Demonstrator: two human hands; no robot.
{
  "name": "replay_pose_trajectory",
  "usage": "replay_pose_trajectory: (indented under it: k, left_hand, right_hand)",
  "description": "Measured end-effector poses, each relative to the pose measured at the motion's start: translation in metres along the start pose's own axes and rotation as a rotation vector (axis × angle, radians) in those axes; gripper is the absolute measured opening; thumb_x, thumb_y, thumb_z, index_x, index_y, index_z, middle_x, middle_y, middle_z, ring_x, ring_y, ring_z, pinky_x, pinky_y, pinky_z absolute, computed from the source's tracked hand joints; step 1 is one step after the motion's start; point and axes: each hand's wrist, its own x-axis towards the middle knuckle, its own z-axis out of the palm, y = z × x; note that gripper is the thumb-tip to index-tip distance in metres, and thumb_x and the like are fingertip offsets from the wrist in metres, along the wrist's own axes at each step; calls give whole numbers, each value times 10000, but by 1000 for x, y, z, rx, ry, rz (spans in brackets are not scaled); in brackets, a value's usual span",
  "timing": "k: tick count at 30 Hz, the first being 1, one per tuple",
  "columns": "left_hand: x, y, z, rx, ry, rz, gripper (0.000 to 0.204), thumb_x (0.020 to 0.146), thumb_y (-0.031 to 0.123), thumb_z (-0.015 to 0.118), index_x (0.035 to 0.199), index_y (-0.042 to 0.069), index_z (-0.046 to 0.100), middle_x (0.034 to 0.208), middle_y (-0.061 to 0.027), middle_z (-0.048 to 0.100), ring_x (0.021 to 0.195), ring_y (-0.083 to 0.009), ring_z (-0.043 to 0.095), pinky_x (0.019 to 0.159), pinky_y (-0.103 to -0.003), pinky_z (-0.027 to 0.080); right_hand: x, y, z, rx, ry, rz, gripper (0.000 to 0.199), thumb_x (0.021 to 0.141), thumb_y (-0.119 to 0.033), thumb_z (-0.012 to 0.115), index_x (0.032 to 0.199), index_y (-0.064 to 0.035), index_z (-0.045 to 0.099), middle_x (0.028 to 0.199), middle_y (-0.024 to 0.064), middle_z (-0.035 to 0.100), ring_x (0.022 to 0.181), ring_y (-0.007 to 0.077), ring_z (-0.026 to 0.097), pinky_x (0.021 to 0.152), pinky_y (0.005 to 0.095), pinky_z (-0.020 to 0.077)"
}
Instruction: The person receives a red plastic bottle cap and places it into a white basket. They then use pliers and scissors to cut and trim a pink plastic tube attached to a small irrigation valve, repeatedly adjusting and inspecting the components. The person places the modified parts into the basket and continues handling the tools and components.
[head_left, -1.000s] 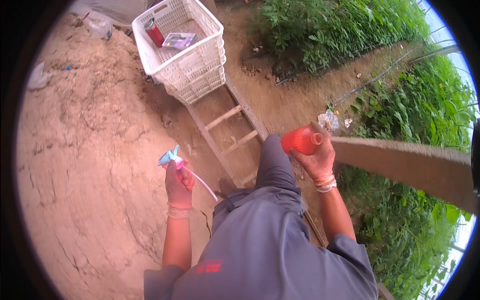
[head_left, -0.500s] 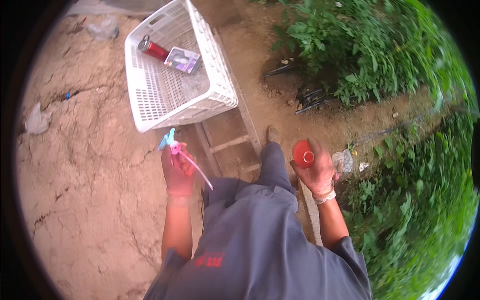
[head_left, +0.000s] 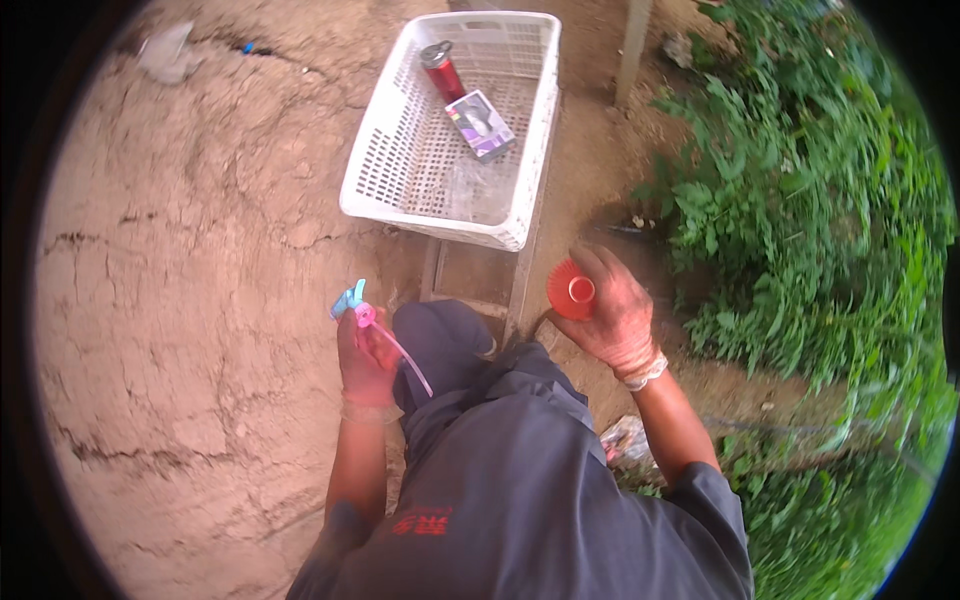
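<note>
While cracked bare ground (head_left: pixel 200 310) fills the L side, leafy green plants (head_left: pixel 800 250) crowd the R edge. Btwn them, lower ctr, is the person's dark grey shirt (head_left: pixel 530 500) w/ red print on the chest, & above it dark trousers (head_left: pixel 440 340), one knee bent. White slatted crate (head_left: pixel 385 150) sits up top, approx ctr, open side up; a ladder-like frame (head_left: pixel 522 285) shows btwn it & the legs.

R hand (head_left: pixel 615 315), thin glove w/ pale cuff, is wrapped round a red ribbed bottle (head_left: pixel 563 290), fingers clamped on its side; uncapped mouth faces the cam. Bottle's just R of the frame, nr the crate's lower R corner, not touching it. L hand (head_left: pixel 365 365), also gloved, is out over the ground L of the knee, fingers closed on a spray head (head_left: pixel 364 316), pink collar & lt-blue top.

Inside crate: red flask (head_left: pixel 443 78) w/ grey lid, then a purple/white box (head_left: pixel 480 125) lying right by it. Smaller still: thin pink tube (head_left: pixel 408 362) hanging off the spray head, slanting down-R past the knee, well apart from the bottle.
</note>
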Motion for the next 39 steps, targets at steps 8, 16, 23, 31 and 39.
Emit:
replay_pose_trajectory:
  k: [8,16,23,31,39]
  left_hand:
    - [29,-12,-63,-216,130,44,224,1011,363,660,1094,155,653,1000,25,673,940,-90,645,786,-263,541]
    - [108,3,-114,-432,209,-51,169,1012,370,649,1031,203,657,864,70,658,783,-83,637,671,-256,530]
    - [165,15,-135,-252,569,-162,305,1040,502,559,903,233,599,649,75,469,519,-92,450,458,-266,365]
    - [189,26,-167,-245,370,-300,381,1067,493,493,811,211,510,592,64,386,480,-86,380,428,-255,302]
    - [204,30,-168,-320,422,-361,409,1054,515,501,876,149,547,618,50,400,499,-90,388,447,-253,309]
  right_hand:
    - [135,-1,83,64,-151,-107,862,674,-298,930,1419,-85,552,1326,153,646,1210,335,649,1024,422,543]
    - [226,6,230,113,-332,48,920,658,-379,912,1431,-40,545,1301,175,656,1209,331,653,1060,412,528]
    - [233,68,383,66,-437,9,910,674,-359,923,1443,-99,514,1351,138,618,1254,337,613,1063,428,523]
    - [209,101,494,4,-599,106,903,663,-310,930,1436,-92,518,1387,150,600,1283,332,594,1078,426,517]
    - [228,64,507,95,-668,198,387,828,-275,818,1120,-49,701,1009,147,743,962,314,715,858,403,570]
